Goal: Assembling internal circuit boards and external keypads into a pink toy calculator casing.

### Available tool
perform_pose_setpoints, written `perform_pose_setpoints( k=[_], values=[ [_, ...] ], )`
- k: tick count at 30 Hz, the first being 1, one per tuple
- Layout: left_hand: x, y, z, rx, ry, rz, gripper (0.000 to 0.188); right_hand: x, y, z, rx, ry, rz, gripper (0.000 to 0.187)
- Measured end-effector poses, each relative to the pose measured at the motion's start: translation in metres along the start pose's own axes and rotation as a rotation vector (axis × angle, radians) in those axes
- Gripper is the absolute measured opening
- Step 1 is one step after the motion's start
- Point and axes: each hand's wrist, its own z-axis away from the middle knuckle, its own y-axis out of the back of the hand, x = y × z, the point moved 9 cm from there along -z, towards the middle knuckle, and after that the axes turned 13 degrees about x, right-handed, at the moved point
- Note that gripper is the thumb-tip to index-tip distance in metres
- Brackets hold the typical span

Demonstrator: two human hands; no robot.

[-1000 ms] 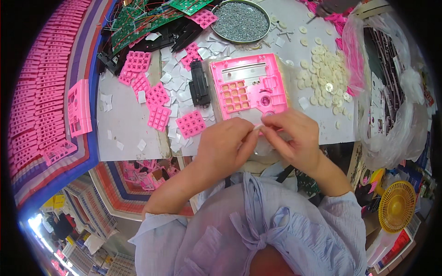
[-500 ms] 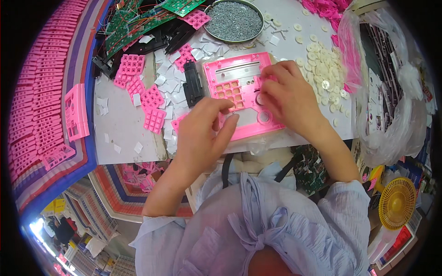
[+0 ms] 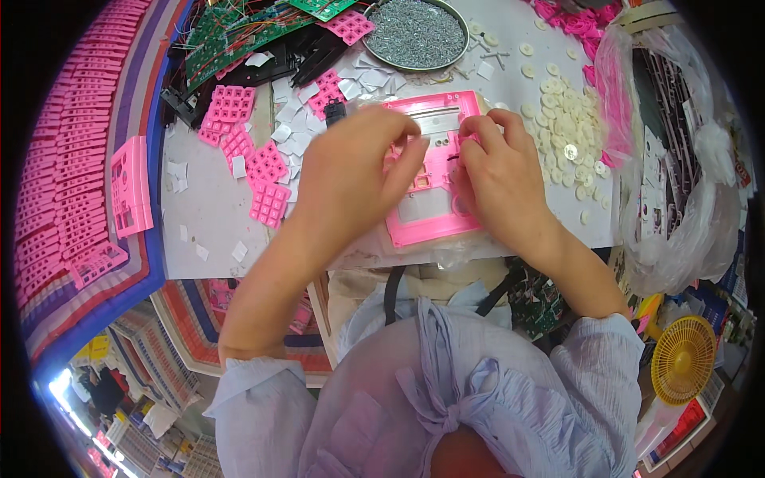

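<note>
On the white worktop [image 3: 215,215], dead centre, the flat pink plastic calculator shell [image 3: 434,171] has slid up and away from you since half a second ago. Your left hand [image 3: 351,171] now lies across its left half, fingers curled down onto it. Your right hand [image 3: 498,171] has come round to the right edge, fingertips pinched there, possibly on a small part; I cannot tell. The pink rubber keypad mats [image 3: 267,179] lie untouched, just left.

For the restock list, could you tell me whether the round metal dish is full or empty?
Full: the round metal dish holds small grey metal parts across its whole bottom.
</note>
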Motion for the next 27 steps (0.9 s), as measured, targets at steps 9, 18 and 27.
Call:
perform_pose_setpoints(
  k=[9,18,27],
  values=[
    [-0.039,-0.050,-0.084,-0.002,-0.171,-0.336,0.018,-0.001,-0.005,-0.001,-0.015,0.041,0.028,0.018],
    [-0.089,-0.105,-0.106,-0.380,-0.052,-0.712,0.020,0.025,0.031,-0.010,0.179,-0.057,-0.292,0.029],
    [-0.078,-0.092,-0.119,-0.257,-0.086,-0.653,0.029,0.116,0.098,-0.125,0.599,-0.314,-1.073,0.036]
  ],
)
